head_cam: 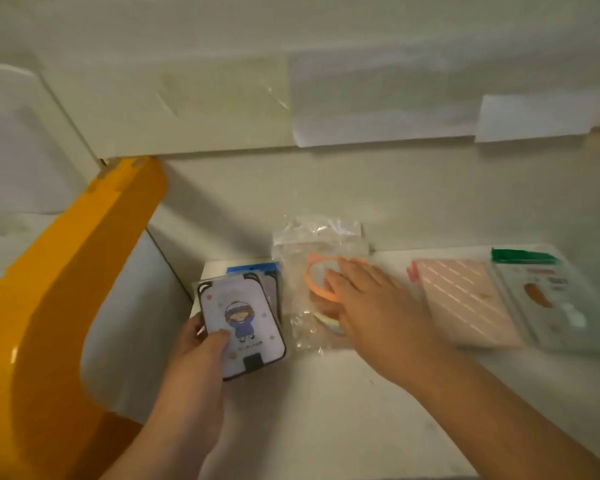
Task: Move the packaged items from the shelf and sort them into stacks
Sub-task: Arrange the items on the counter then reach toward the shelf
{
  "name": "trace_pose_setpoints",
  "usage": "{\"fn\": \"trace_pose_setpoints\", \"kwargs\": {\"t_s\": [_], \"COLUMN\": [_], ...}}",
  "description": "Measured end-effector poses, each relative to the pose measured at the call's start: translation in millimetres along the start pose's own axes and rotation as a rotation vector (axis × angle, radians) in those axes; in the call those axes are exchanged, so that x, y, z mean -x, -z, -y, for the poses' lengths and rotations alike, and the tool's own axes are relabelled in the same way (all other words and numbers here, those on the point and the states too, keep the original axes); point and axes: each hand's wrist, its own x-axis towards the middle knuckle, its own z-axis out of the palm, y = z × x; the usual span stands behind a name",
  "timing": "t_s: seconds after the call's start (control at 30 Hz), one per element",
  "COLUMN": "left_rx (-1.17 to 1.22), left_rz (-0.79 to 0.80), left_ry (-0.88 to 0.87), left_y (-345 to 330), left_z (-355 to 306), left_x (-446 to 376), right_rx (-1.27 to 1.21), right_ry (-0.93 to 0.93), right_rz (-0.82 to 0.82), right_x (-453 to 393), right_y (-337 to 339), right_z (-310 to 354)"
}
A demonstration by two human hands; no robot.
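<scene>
One card pkg (pixel 242 318) in left hand (pixel 198 344), long axis pointing away.

Orange ring (pixel 321 284) — pink white-striped packet (pixel 465 299) — yellow frame (pixel 49 306).

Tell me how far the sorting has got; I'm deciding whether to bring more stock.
Partly done: a few cartoon cards already lie piled at the shelf's left end. In hand: the left hand holds a cartoon-girl card over that pile, while the right hand presses on a clear bag with an orange ring. Left: the pink striped packet and the green-topped packet.
</scene>
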Motion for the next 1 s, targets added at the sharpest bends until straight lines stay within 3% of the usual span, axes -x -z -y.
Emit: {"fn": "trace_pose_setpoints", "kwargs": {"t_s": [0.1, 0.3, 0.5, 0.8, 1.0], "left_rx": [-0.12, -0.267, -0.453, -0.938, -0.906], "left_rz": [-0.047, -0.097, -0.074, -0.146, -0.137], "left_ry": [-0.045, -0.094, -0.257, -0.455, -0.461], "left_y": [-3, -16, -28, -13, -14], "left_z": [-2, -12, -12, 6, 8], "left_x": [-10, -29, -39, -50, -42], "right_rx": [-0.116, -0.094, -0.094, -0.117, -0.145], "right_ry": [0.127, 0.161, 0.183, 0.2, 0.226], "right_rz": [0.133, 0.129, 0.117, 0.091, 0.085], "right_x": [-3, -5, -3, 2, 2], "right_y": [-9, -26, -31, -29, -29], "right_z": [-3, -11, -20, -28, -32]}}
